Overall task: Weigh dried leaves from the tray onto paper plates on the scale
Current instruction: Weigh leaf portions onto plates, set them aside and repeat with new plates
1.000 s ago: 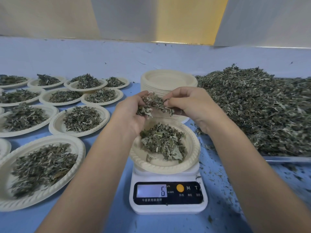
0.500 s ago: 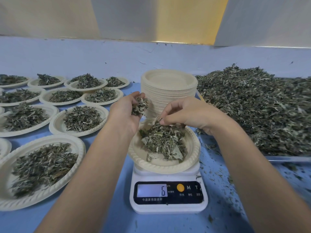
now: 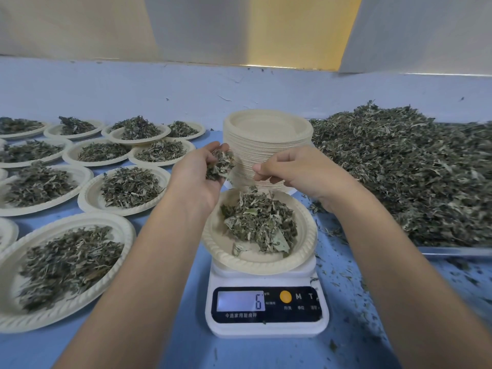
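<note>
Portion of dried leaves [image 3: 259, 225] sits heaped in the paper plate [image 3: 247, 262] on the scale [image 3: 266, 326]; the display reads 6. My left hand [image 3: 195, 179] is cupped above the plate's far-left rim and grips a leaf clump [image 3: 220, 164]. My right hand [image 3: 298, 171] hovers over the far rim with its fingertips drawn together; I cannot tell whether they pinch anything. Stack of empty plates [image 3: 267, 134] just behind. Tray [image 3: 458, 251] piled with loose leaves to the right, filled plates [image 3: 127, 187] to the left.
</note>
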`<act>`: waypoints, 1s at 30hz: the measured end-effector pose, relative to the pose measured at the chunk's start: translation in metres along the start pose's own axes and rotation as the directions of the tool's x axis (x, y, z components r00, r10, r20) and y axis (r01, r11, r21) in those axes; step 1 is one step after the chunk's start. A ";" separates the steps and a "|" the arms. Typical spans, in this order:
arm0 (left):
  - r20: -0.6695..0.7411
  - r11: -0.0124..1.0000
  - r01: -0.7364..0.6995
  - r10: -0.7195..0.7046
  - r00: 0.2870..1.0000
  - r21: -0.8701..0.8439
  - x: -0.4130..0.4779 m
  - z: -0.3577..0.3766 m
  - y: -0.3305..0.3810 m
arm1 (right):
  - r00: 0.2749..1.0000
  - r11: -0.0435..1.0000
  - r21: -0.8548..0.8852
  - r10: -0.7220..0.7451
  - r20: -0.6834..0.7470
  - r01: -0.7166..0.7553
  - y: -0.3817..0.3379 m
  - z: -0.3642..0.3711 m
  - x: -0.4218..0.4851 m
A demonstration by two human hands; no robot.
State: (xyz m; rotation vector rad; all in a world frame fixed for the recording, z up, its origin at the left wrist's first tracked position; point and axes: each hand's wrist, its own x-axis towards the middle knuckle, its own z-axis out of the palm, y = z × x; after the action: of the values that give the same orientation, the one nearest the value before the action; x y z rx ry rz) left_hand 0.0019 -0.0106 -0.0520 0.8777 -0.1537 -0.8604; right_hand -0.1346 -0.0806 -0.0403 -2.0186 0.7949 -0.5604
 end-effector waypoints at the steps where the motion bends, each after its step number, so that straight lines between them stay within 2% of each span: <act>1: 0.007 1.000 -0.002 0.002 1.000 -0.001 0.000 0.001 0.000 | 1.000 1.000 0.017 -0.004 -0.020 0.004 0.000 0.000 0.000; 4: 0.049 1.000 0.023 -0.023 0.999 0.018 -0.005 0.004 -0.001 | 0.997 0.991 0.130 -0.024 -0.071 0.033 0.001 0.003 0.001; 9: 0.132 0.991 0.135 -0.132 0.982 -0.015 -0.013 0.013 -0.006 | 0.996 0.936 0.344 -0.051 -0.071 0.073 -0.002 0.013 0.001; 19: 0.134 0.992 0.099 -0.108 0.985 0.076 -0.016 0.022 -0.013 | 0.978 0.955 0.228 -0.161 -0.131 0.188 -0.006 0.027 0.002; 27: 0.177 0.997 0.079 -0.081 0.981 0.023 -0.021 0.027 -0.017 | 0.952 0.938 0.252 -0.175 -0.252 0.240 0.000 0.020 0.005; 30: 0.203 0.997 0.057 -0.067 0.977 0.052 -0.021 0.026 -0.017 | 0.938 0.936 0.242 -0.179 -0.298 0.255 0.002 0.018 0.006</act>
State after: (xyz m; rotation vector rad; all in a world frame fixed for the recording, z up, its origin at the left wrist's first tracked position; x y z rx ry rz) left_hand -0.0339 -0.0172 -0.0423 0.8387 -0.3282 -1.0088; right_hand -0.1196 -0.0756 -0.0505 -1.8002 0.6106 -1.0385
